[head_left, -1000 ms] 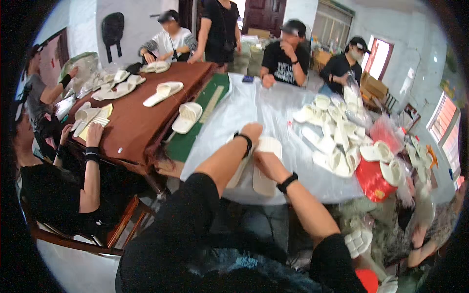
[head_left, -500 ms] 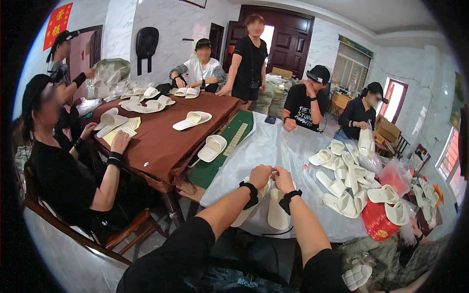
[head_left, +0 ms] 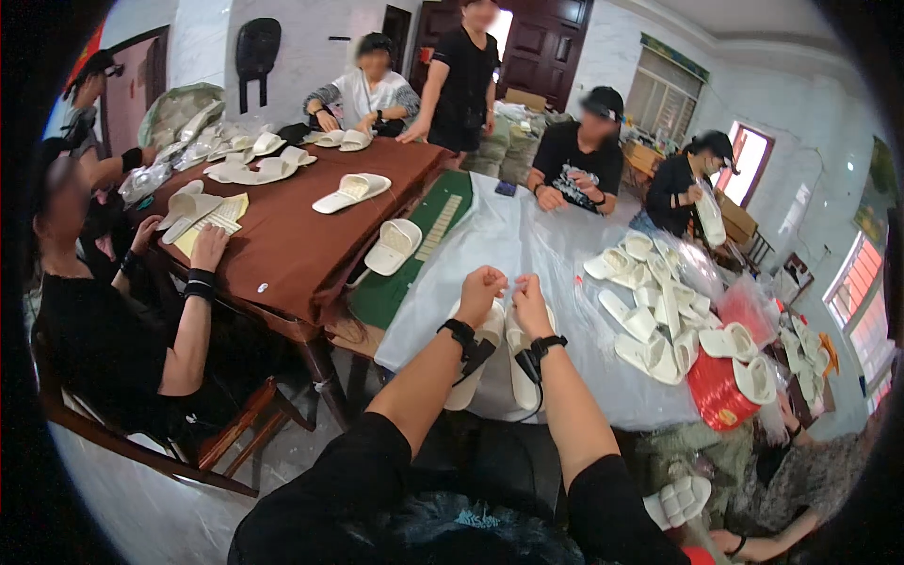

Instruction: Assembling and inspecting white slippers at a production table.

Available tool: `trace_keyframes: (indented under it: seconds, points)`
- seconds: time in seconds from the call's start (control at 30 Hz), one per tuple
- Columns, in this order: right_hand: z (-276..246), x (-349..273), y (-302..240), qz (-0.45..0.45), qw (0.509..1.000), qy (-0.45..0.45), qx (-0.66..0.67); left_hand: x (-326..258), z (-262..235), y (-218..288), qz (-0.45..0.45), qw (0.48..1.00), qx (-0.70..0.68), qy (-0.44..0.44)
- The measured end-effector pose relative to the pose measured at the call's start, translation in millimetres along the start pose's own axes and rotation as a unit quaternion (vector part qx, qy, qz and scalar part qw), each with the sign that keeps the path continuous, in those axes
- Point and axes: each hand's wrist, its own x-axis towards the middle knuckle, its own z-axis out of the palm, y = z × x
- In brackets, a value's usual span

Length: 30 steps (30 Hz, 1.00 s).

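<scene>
Both hands, left hand (head_left: 482, 285) and right hand (head_left: 529, 294), have come up off the white slippers (head_left: 490, 363), fingers pinched together, maybe on clear plastic, near the table (head_left: 527, 245) edge.

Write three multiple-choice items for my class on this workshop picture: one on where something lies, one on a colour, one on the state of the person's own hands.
1. Where does the pair of white slippers nearest the person lie?
A. on the brown table
B. on the clear-covered table, under the raised hands
C. on the floor

2. What colour is the mat between the two tables?
A. green
B. blue
C. yellow

3. How are the left hand and right hand held?
A. flat on the table
B. far apart
C. raised close together, fingers curled

Answers:
1 B, the pair sits on the clear sheet beneath both wrists.
2 A, the strip is plainly green.
3 C, both fists meet above the slippers; what they pinch is too small to tell.
</scene>
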Motion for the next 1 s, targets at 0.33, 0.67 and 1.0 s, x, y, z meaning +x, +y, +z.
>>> trace_keyframes:
  seconds: [0.33, 0.67, 1.0]
  points:
    - [-1.9, -1.2, 5.5, 0.114, 0.944, 0.0, 0.31, -8.4, 2.2, 2.1, -0.026, 0.996, 0.064, -0.052]
    - [0.0, -7.0, 10.0, 0.055, 0.988, -0.003, 0.147, -18.5, 5.4, 4.8, -0.054, 0.993, 0.078, -0.067]
    - [3.2, -8.9, -3.5, 0.064, 0.971, -0.004, 0.231, -16.8, -1.1, 0.2, -0.034, 0.999, 0.0, -0.028]
